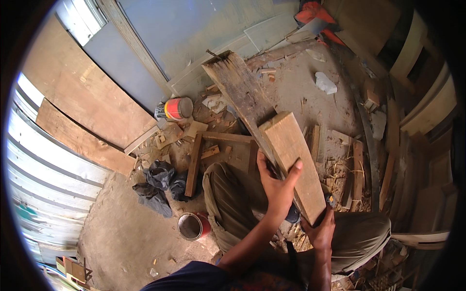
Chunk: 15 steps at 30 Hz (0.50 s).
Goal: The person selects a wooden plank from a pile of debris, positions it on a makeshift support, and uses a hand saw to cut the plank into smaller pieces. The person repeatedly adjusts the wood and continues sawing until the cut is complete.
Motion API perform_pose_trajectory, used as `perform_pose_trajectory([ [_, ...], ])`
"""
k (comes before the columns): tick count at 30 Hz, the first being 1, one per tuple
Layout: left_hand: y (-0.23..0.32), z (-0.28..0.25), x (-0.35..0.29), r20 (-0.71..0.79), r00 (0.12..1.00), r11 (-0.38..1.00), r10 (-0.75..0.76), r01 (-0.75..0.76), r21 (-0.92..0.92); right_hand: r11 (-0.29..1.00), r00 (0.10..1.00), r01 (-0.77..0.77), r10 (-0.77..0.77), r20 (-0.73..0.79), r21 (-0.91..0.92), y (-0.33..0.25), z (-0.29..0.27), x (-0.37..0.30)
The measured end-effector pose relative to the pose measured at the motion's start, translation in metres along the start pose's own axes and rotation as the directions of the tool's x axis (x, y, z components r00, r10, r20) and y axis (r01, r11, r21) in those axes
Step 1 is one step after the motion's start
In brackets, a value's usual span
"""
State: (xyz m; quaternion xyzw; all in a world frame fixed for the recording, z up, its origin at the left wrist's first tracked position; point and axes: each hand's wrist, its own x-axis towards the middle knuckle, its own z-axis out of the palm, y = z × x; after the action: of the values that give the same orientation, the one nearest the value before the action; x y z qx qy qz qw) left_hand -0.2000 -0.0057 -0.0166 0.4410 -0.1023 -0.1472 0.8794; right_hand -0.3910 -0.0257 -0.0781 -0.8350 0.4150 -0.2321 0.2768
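Note:
My left hand [277, 186] grips the edge of a short, thick, light-coloured wood block [293, 155], fingers wrapped over its upper face. My right hand [320, 232] holds the block's lower end from beneath. A long, dark, weathered plank [241, 92] with a splintered far end lies under the block and slants up and away; my left hand also touches its near end. Both pieces are raised above my knees [228, 199], which are in olive trousers.
A red tin can [178, 108] lies on its side by the wall, another open can [192, 226] stands on the dirt floor near my left leg. Black plastic bags [158, 184], scrap offcuts, shavings and leaning boards crowd the floor. Corrugated metal sheeting lines the left.

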Motion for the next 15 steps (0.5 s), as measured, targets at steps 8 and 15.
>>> perform_pose_trajectory([
  [8,0.017,0.007,-0.008,0.118,0.989,0.996,0.086,-0.087,0.002,0.998,0.998,-0.029,0.033,-0.062,0.063,0.011,0.009,0.0],
  [15,0.01,0.0,0.001,0.064,0.998,0.998,0.019,-0.015,-0.057,1.0,0.998,0.01,-0.009,-0.059,0.024,0.013,0.009,-0.006],
])
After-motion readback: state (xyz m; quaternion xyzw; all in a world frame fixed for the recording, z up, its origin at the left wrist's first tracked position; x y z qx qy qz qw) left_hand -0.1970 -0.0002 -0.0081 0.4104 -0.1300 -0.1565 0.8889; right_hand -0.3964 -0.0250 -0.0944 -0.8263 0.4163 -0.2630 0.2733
